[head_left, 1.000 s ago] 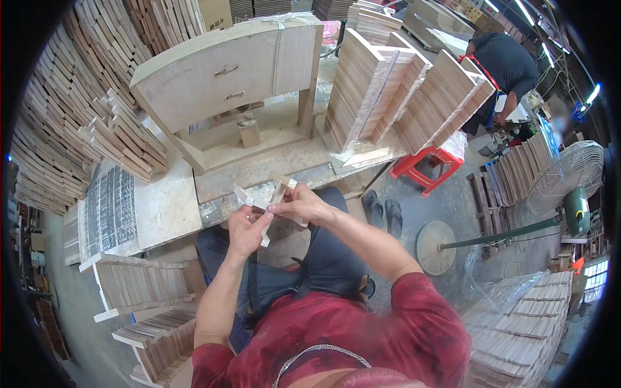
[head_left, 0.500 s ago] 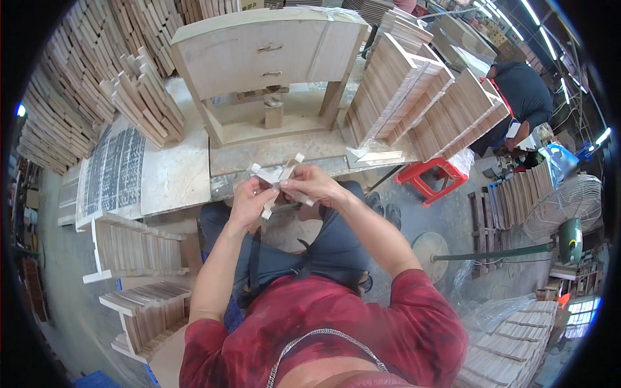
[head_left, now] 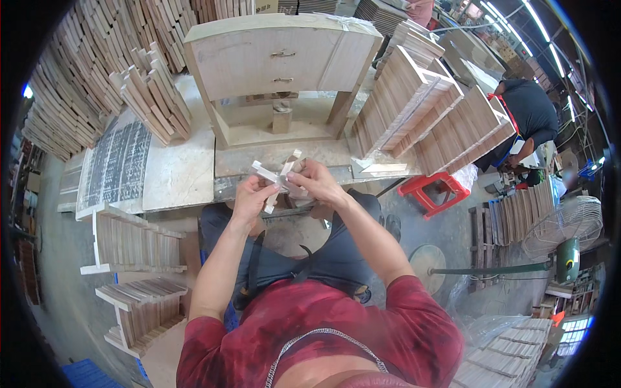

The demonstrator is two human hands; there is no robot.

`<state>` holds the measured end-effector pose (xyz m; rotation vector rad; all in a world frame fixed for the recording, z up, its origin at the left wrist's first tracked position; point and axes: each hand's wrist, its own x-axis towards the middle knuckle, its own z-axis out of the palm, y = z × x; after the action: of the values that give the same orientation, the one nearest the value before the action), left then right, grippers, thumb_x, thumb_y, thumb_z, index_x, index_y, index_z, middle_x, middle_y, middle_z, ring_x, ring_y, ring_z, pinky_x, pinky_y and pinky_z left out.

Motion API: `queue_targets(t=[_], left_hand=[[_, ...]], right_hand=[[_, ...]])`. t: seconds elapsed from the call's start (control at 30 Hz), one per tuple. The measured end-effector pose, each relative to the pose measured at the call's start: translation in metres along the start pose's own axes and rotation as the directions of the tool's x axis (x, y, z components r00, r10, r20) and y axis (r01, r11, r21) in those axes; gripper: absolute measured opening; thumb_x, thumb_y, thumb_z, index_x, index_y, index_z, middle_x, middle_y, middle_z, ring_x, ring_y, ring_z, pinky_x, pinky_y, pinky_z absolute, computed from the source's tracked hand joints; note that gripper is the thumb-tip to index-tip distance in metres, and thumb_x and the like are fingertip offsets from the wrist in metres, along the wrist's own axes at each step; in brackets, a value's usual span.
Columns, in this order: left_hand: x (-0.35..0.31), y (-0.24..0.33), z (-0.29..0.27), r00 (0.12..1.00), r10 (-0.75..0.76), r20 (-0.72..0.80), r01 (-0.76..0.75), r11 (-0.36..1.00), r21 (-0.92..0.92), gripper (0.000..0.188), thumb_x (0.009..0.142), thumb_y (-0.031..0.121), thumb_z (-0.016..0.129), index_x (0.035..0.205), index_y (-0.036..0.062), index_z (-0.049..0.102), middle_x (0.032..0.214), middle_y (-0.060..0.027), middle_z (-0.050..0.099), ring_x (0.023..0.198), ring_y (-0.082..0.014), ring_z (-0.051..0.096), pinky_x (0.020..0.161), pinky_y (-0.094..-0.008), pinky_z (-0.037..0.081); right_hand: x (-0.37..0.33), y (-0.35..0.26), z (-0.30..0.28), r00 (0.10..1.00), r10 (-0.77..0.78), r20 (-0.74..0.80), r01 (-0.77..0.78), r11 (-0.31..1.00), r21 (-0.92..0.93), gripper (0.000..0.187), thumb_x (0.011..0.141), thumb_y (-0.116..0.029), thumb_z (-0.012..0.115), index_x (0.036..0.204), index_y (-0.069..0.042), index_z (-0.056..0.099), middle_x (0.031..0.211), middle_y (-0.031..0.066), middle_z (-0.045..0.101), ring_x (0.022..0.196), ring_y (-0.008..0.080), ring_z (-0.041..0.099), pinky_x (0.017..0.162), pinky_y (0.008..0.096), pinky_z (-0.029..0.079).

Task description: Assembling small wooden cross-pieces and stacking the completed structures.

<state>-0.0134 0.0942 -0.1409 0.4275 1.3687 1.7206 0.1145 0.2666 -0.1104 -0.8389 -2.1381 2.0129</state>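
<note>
A small cross of pale wooden strips [head_left: 263, 171] is held over the near edge of the workbench, in front of my lap. My left hand [head_left: 250, 200] pinches it from the lower left with thumb and fingers. On the other side my right hand [head_left: 318, 183] grips it, thumb pressed near the middle where the strips meet. The fingers partly cover the joint, so how tightly the strips fit cannot be made out. Just beyond the hands stands a wooden frame [head_left: 278, 55] with a wide panel and two small metal handles, a short block beneath it.
Stacked wooden strips [head_left: 155, 97] stand on the bench's left. Wooden panels [head_left: 394, 97] lean at its right, above a red plastic stool [head_left: 436, 194]. Boards [head_left: 139, 242] are stacked at my left. A fan [head_left: 561, 236] stands to the right, and a person [head_left: 527, 113] bends over farther back.
The surroundings have shifted slightly down and right in view as my head moved. The cross has turned a little between my hands, and both hands keep hold of it.
</note>
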Motion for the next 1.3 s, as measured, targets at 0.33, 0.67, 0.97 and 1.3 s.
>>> queue_targets(t=[0.33, 0.67, 0.97, 1.3], left_hand=[[0.005, 0.029, 0.004, 0.986, 0.009, 0.164, 0.005, 0.996, -0.09, 0.041, 0.086, 0.001, 0.07, 0.125, 0.004, 0.059, 0.118, -0.008, 0.068, 0.106, -0.0152, 0.066, 0.078, -0.03, 0.056], [-0.001, 0.029, 0.011, 0.994, 0.004, 0.107, 0.007, 0.995, -0.104, 0.038, 0.087, 0.002, 0.07, 0.123, 0.0048, 0.06, 0.11, -0.0072, 0.07, 0.09, -0.0121, 0.069, 0.071, -0.0285, 0.059], [0.001, 0.025, 0.008, 0.996, 0.0, 0.091, 0.009, 0.996, -0.093, 0.038, 0.086, 0.002, 0.071, 0.122, 0.0044, 0.061, 0.108, -0.0072, 0.069, 0.093, -0.0127, 0.067, 0.075, -0.0283, 0.059], [-0.002, 0.024, 0.01, 1.0, -0.02, 0.014, 0.02, 1.0, -0.001, 0.033, 0.083, 0.001, 0.071, 0.116, 0.0018, 0.064, 0.094, -0.0013, 0.067, 0.067, -0.0053, 0.056, 0.054, -0.0213, 0.041]], right_hand=[[-0.026, -0.014, 0.004, 0.613, -0.79, 0.009, 0.552, 0.42, -0.72, 0.039, 0.076, -0.006, 0.074, 0.113, -0.002, 0.064, 0.11, 0.0163, 0.064, 0.102, 0.0387, 0.06, 0.086, 0.0443, 0.051], [-0.021, -0.008, 0.019, 0.469, -0.857, 0.214, 0.493, 0.053, -0.868, 0.046, 0.066, -0.008, 0.072, 0.112, -0.002, 0.068, 0.11, 0.0074, 0.063, 0.107, 0.0261, 0.058, 0.103, 0.0528, 0.042], [-0.015, -0.016, 0.009, 0.522, -0.851, 0.055, 0.655, 0.359, -0.664, 0.041, 0.067, 0.0, 0.071, 0.108, -0.008, 0.07, 0.112, 0.0093, 0.064, 0.1, 0.0293, 0.06, 0.095, 0.049, 0.046], [-0.012, -0.017, 0.008, 0.502, -0.823, 0.266, 0.706, 0.212, -0.676, 0.043, 0.07, 0.0, 0.069, 0.112, -0.006, 0.068, 0.112, 0.013, 0.063, 0.099, 0.0341, 0.06, 0.088, 0.0439, 0.051]])
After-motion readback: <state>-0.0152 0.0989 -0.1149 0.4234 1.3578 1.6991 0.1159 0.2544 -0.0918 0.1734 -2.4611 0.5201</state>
